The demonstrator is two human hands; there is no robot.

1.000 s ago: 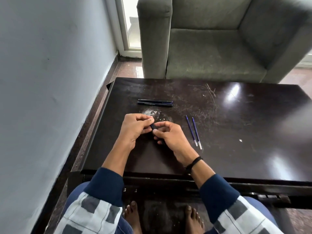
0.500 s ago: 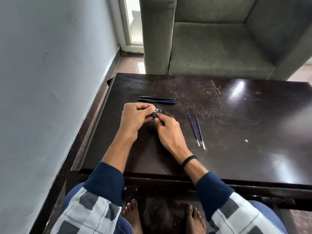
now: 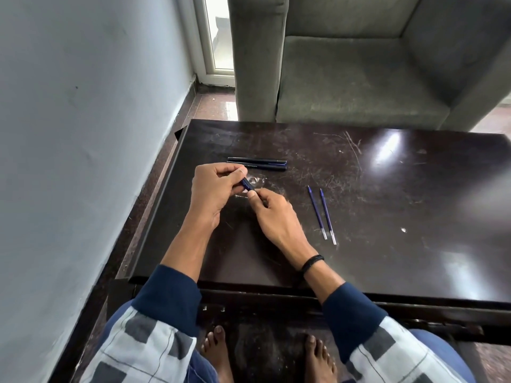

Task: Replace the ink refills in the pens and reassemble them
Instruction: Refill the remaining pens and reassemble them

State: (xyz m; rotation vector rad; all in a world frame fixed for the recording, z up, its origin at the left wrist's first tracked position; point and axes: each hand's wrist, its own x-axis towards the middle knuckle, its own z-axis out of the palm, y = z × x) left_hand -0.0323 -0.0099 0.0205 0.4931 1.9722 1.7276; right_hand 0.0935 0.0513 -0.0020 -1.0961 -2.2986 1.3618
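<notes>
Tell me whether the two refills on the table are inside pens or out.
Out. Both refills lie bare on the table, side by side, apart from the two pens.

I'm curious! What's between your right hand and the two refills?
Only bare, scratched tabletop separates the right hand from the refills, in the head view.

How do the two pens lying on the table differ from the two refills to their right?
The pens are thick and dark; the refills are thin and blue with clear near ends. The pens lie crosswise, touching each other; the refills point toward the person, slightly apart. Both pairs lie flat on the table.
</notes>
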